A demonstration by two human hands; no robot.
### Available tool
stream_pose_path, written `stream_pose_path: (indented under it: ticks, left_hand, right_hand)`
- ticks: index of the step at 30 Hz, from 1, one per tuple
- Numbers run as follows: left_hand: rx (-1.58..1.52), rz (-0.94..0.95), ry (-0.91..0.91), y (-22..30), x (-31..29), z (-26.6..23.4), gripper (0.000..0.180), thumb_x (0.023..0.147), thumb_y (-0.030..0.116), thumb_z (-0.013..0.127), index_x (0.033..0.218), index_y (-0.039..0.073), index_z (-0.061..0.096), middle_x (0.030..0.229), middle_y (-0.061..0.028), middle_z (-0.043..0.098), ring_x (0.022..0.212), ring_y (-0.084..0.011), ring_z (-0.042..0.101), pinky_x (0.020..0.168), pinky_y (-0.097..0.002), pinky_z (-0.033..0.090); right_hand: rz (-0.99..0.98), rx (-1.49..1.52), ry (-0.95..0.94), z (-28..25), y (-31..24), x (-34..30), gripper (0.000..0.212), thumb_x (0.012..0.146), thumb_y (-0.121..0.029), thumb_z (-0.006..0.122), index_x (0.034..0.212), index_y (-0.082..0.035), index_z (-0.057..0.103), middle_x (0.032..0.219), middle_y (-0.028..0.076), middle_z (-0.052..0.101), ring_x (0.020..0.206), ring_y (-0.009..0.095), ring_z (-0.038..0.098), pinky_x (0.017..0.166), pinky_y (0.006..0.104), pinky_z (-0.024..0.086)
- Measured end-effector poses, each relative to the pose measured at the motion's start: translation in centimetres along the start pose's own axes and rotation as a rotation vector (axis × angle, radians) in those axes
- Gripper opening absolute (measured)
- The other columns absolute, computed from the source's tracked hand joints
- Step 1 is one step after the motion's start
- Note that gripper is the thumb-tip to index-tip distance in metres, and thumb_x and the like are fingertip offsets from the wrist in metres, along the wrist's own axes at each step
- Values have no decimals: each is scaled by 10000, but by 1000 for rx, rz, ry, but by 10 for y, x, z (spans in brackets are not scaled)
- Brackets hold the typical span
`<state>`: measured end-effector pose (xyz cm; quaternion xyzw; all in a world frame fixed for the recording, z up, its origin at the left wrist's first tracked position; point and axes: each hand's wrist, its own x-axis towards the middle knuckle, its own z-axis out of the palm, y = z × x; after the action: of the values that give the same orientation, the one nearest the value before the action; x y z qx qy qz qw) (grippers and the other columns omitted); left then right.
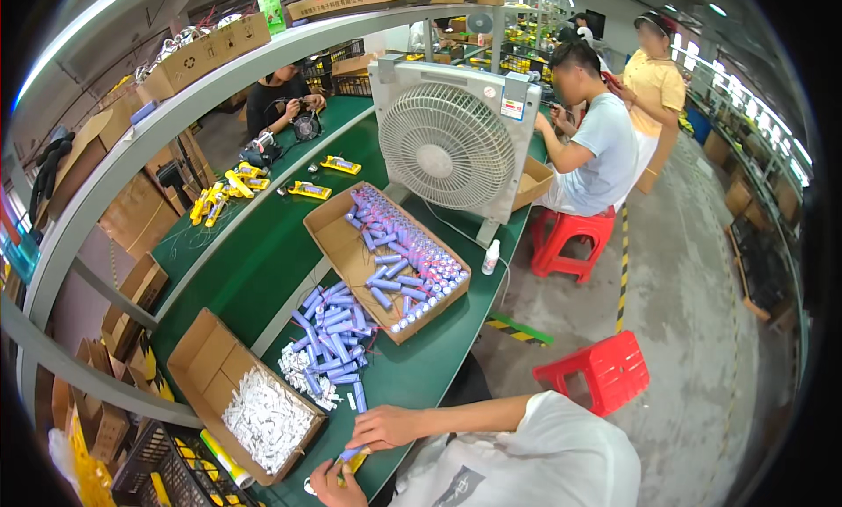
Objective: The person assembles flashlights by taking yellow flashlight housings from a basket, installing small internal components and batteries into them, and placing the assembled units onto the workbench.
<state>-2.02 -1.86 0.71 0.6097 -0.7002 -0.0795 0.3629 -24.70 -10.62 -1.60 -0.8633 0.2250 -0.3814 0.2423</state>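
At the near edge of the green workbench (456, 371), my left hand (337, 487) is closed around a blue-purple cylindrical battery cell (350, 455). Something yellow shows beside that cell, partly hidden by my fingers. My right hand (388, 426) reaches over from the right, its fingers bent and closed on the same cell's other end. Just beyond it lies a loose pile of purple battery cells (338, 327), some with thin red wires. Small white pieces (303, 367) are scattered against the pile. An open cardboard tray (197, 349) beside my hands holds a heap of small white strips (267, 419).
A second cardboard tray (342, 235) holds rows of purple cells. Behind it stands a box fan (447, 147), with a small white bottle (490, 258) nearby. A black crate (145, 463) sits lower left. Red stools (605, 371) stand on the floor; other people work farther back.
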Motion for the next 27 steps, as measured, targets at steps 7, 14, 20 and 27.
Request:
stream_pose_path:
  ticks: [7, 14, 20, 27]
  left_hand:
    - [-118, 46, 22, -23, -4, 4, 138, 838, -9, 771, 956, 15, 704, 1075, -158, 715, 1004, -361, 664, 907, -466, 514]
    - [-187, 144, 40, -28, -4, 1, 185, 782, 16, 817, 932, 49, 715, 1086, -110, 724, 1017, -335, 666, 916, -463, 488]
    - [-168, 153, 59, -25, -5, 3, 178, 797, 13, 810, 930, 43, 696, 1072, -108, 727, 1002, -341, 671, 929, -486, 484]
    - [-233, 88, 0, -24, -9, -3, 152, 819, 0, 791, 920, 35, 684, 1079, -120, 731, 999, -352, 674, 930, -473, 499]
  right_hand:
    - [-15, -154, -118, 12, -4, 6, 344, 891, -232, 786, 1214, -123, 740, 1157, 1, 711, 1048, 217, 648, 908, 372, 554]
    - [-121, -323, -256, 4, -9, 15, 389, 996, -292, 696, 1375, -205, 703, 1004, -18, 667, 965, 162, 636, 767, 335, 495]
    - [-161, -253, -203, 7, 1, 14, 448, 1020, -286, 669, 1464, -230, 651, 1018, -24, 665, 946, 151, 632, 751, 309, 498]
    - [-87, -294, -318, 7, -11, 12, 478, 1003, -286, 666, 1480, -263, 634, 1044, 1, 662, 964, 186, 637, 774, 339, 510]
